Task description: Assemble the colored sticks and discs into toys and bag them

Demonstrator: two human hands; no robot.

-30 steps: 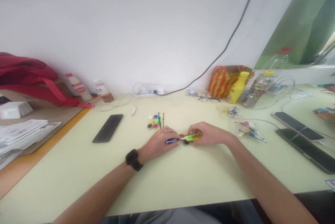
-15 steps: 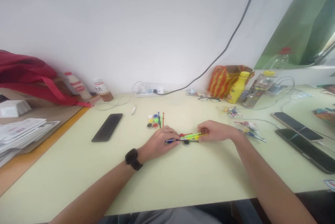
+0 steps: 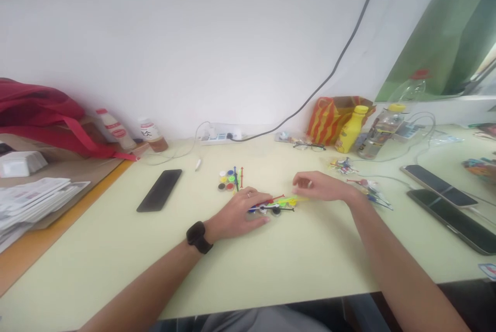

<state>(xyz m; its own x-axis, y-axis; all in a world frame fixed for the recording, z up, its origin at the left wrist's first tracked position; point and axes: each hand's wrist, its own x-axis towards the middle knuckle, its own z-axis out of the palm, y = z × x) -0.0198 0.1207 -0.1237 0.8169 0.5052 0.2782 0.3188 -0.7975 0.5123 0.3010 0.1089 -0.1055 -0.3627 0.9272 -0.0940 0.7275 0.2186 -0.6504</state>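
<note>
My left hand (image 3: 243,213) lies on the table over the left end of a small pile of colourful plastic arrow pointers (image 3: 277,208). Its thumb is spread apart from the fingers, which partly cover the pile. Red, white, black and yellow-green arrows show there, along with round disc bases, one of them black (image 3: 276,211). Just above the pile's right end is my right hand (image 3: 320,186), its fingers curled in; whether they hold anything is hidden. Beyond my left hand, a group of round coloured discs (image 3: 226,180) lies beside upright-pointing blue and red arrows (image 3: 242,177).
A black phone (image 3: 159,191) lies at left, and two phones (image 3: 451,221) at right. Bagged small parts (image 3: 372,193) lie beyond my right forearm. Along the wall stand a power strip (image 3: 220,134), eyeglasses (image 3: 309,146), a striped bag (image 3: 324,122) and bottles (image 3: 352,130).
My right hand has lifted slightly away from the pile's right end, off the yellow arrow. My left thumb has come away from the arrows and spread toward me.
</note>
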